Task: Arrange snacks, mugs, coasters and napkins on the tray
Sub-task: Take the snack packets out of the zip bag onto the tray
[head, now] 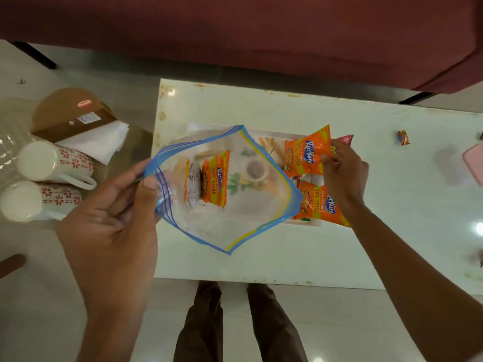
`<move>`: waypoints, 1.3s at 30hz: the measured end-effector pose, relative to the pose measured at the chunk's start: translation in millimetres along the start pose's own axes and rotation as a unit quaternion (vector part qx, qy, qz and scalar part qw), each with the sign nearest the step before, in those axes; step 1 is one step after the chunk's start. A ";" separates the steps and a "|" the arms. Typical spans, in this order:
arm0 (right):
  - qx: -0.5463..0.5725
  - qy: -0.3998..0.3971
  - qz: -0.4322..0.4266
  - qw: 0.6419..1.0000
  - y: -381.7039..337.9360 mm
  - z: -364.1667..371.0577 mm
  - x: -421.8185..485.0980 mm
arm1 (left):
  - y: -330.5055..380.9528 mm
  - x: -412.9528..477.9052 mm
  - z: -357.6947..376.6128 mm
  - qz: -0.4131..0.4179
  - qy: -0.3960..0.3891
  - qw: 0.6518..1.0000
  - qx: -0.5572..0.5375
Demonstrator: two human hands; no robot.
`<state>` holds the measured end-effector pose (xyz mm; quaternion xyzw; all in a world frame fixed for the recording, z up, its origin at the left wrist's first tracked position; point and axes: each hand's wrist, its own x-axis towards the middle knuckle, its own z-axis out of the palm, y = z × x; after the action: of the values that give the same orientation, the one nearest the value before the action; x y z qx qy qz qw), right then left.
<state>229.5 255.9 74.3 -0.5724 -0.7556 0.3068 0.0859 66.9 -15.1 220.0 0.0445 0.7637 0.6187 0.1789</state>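
Note:
My left hand (115, 218) grips the rim of a clear zip bag (235, 228) with a blue and yellow seal, held wide over the white tray (315, 223). Inside the bag lie two orange snack packets (215, 178). My right hand (343, 168) pinches another orange snack packet (305, 155) over the tray's right part, with a red packet (345, 139) just behind it. A further orange packet (320, 202) lies on the tray's right edge below that hand. Two white mugs (49, 163) with red flowers lie on their sides at the left, near white napkins (96, 142) and a brown box (75, 121).
The tray sits on a white low table (392, 205). A small wrapped sweet (403, 137) and a pink item (474, 163) lie at its right. The mugs rest on a glass side table (15, 118). A maroon sofa (261, 30) stands behind. My legs (235, 322) stand at the table's near edge.

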 end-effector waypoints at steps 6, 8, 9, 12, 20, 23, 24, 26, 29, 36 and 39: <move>0.023 -0.007 0.050 0.998 9.7 10.3 -2.2 | -2.7 -8.2 8.7 0.008 0.022 1.000 0.012; 0.030 0.017 0.064 0.997 9.4 3.1 -4.5 | -3.7 -9.6 11.3 0.009 0.022 1.000 0.006; 0.033 0.035 0.060 0.997 8.2 -2.6 -5.9 | -3.3 -10.4 12.8 0.008 0.020 1.000 0.003; 0.064 0.088 0.014 0.994 -12.9 -31.5 -19.4 | -1.0 -12.1 16.0 0.005 0.014 1.000 0.005; 0.282 -0.102 -0.043 0.953 -127.8 -83.6 -117.1 | 6.6 -22.4 17.8 -0.008 0.029 0.999 0.021; 0.057 -0.266 -0.059 0.960 -135.7 -51.9 -123.1 | 14.8 -33.7 16.7 0.012 0.036 0.998 0.042; -0.053 -0.280 -0.075 0.956 -137.3 -40.7 -120.5 | 17.9 -38.6 17.3 0.022 0.036 0.998 0.050; -0.130 -0.294 -0.059 0.945 -139.4 -20.1 -113.2 | 22.4 -48.3 19.3 0.038 0.033 0.997 0.058; -0.126 -0.319 -0.032 0.939 -135.7 10.1 -98.6 | 24.2 -57.3 24.3 0.049 0.030 0.996 0.071; -0.138 -0.293 -0.077 0.943 -124.6 24.7 -97.8 | 12.9 -59.9 20.3 0.038 0.032 0.995 0.082; -0.111 -0.243 -0.095 0.959 -134.3 12.4 -108.9 | 4.3 -55.9 16.8 0.032 0.045 0.996 0.068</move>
<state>150.4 130.4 164.0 -0.4121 -0.8341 0.3408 -0.1353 123.9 -14.6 233.5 0.0528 0.8095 0.5721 0.1212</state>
